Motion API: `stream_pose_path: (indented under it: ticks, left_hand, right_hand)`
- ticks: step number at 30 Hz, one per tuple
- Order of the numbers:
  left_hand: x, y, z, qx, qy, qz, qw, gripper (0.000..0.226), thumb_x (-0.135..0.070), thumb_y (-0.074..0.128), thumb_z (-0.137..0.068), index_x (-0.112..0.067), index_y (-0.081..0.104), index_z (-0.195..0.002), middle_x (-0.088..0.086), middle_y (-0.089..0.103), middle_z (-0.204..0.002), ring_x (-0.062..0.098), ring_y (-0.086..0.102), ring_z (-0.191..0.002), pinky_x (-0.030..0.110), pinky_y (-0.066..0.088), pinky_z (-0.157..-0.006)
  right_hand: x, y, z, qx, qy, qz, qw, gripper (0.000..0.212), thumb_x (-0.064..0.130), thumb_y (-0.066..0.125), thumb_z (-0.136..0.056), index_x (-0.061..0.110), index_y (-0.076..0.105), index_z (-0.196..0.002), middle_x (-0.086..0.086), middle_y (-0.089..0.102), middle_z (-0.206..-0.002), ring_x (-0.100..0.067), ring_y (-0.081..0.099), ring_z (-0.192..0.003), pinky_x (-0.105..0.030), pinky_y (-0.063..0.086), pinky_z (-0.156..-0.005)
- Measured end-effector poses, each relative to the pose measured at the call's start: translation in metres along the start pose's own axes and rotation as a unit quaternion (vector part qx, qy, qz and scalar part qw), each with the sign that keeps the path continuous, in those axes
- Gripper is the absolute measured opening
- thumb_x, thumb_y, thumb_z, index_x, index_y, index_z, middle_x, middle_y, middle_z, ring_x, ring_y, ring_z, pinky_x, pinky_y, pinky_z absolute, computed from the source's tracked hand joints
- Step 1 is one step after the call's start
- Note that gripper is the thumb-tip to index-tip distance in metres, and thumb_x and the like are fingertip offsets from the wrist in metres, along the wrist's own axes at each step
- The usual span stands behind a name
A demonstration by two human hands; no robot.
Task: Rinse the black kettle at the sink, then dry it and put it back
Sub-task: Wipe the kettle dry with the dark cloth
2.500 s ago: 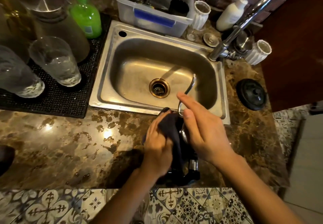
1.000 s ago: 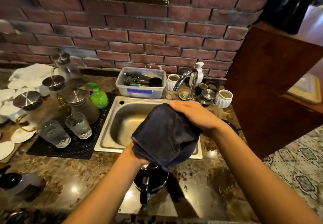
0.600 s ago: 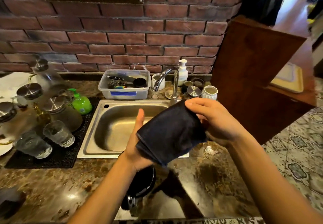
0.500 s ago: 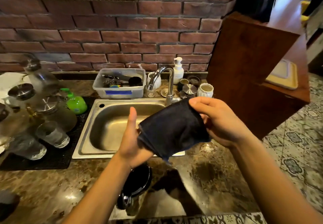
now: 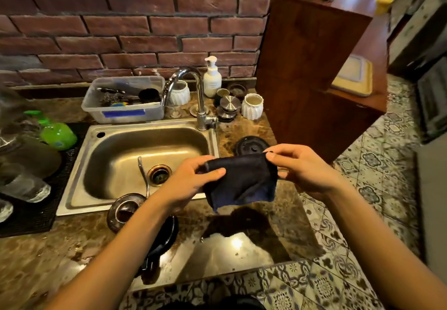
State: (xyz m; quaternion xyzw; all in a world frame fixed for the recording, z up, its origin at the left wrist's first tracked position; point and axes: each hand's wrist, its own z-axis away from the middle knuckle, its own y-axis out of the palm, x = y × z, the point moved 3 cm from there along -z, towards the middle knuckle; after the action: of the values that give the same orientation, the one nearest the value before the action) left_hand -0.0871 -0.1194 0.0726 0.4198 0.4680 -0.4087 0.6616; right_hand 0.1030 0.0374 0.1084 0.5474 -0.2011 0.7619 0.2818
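The black kettle [image 5: 125, 210] stands on the marble counter just in front of the steel sink [image 5: 79, 164], its open shiny mouth up and its thin spout rising over the basin; my left forearm hides its right half. Both hands hold a dark cloth [image 5: 242, 181] above the counter, right of the kettle. My left hand [image 5: 193, 179] pinches the cloth's upper left corner and my right hand [image 5: 300, 167] pinches the upper right corner, so the cloth hangs folded between them. The kettle's black lid [image 5: 251, 145] lies on the counter to the right of the sink.
A curved tap [image 5: 193, 92] stands behind the sink with a soap pump [image 5: 212, 77], white ribbed cups [image 5: 252, 103] and a clear tub [image 5: 125, 102] of utensils. Glasses and a green bottle [image 5: 56, 134] sit on a black mat at left. A wooden cabinet [image 5: 309, 68] rises on the right.
The view has tilted down toward the counter. My hands have lowered the cloth and shifted it right, gripping it by its top corners. The kettle stands uncovered by the sink.
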Motion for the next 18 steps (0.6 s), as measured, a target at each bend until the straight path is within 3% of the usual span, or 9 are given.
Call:
stream_pose_path:
  ticks: [3, 6, 10, 14, 18]
  left_hand:
    - [0.022, 0.004, -0.018, -0.026, -0.03, -0.043, 0.998, 0.016, -0.005, 0.068, -0.089, -0.006, 0.069, -0.105, 0.007, 0.071, -0.091, 0.014, 0.067, -0.083, 0.028, 0.057, -0.069]
    - [0.042, 0.01, -0.036, -0.035, -0.048, -0.077, 0.995, 0.012, -0.003, 0.072, -0.087, -0.015, 0.07, -0.089, 0.004, 0.069, -0.081, 0.011, 0.066, -0.074, 0.024, 0.056, -0.063]
    - [0.063, 0.016, -0.064, -0.055, -0.029, -0.228, 0.972, 0.012, -0.011, 0.075, -0.085, -0.023, 0.072, -0.083, -0.006, 0.067, -0.072, 0.01, 0.059, -0.07, 0.027, 0.049, -0.066]
    - [0.088, 0.02, -0.077, -0.044, -0.014, -0.343, 0.938, 0.009, -0.014, 0.074, -0.086, -0.014, 0.074, -0.095, -0.001, 0.071, -0.089, 0.009, 0.061, -0.081, 0.019, 0.043, -0.073]
    - [0.119, 0.027, -0.065, -0.039, -0.047, -0.375, 0.925, 0.011, -0.022, 0.076, -0.085, -0.026, 0.072, -0.095, -0.005, 0.07, -0.097, 0.014, 0.066, -0.086, 0.028, 0.052, -0.078]
  right_hand:
    - [-0.026, -0.022, -0.012, -0.001, 0.03, 0.022, 0.999, 0.006, 0.01, 0.069, -0.092, 0.012, 0.074, -0.091, -0.004, 0.07, -0.09, -0.015, 0.064, -0.086, -0.032, 0.05, -0.077]
    - [-0.051, -0.041, -0.029, -0.007, 0.064, 0.053, 0.996, 0.006, 0.011, 0.073, -0.091, 0.015, 0.076, -0.088, -0.009, 0.068, -0.091, -0.022, 0.06, -0.09, -0.034, 0.05, -0.079]
    - [-0.077, -0.056, -0.048, -0.028, 0.061, 0.131, 0.989, 0.009, 0.007, 0.073, -0.089, 0.014, 0.073, -0.084, -0.014, 0.066, -0.085, -0.025, 0.058, -0.086, -0.038, 0.047, -0.077]
    - [-0.097, -0.066, -0.055, -0.032, 0.035, 0.223, 0.974, 0.008, 0.014, 0.075, -0.087, 0.02, 0.073, -0.081, -0.002, 0.07, -0.08, -0.017, 0.062, -0.078, -0.037, 0.049, -0.077]
    - [-0.124, -0.071, -0.045, -0.012, 0.029, 0.286, 0.958, 0.003, 0.019, 0.074, -0.088, 0.021, 0.074, -0.09, 0.002, 0.073, -0.091, -0.014, 0.067, -0.088, -0.032, 0.052, -0.084]
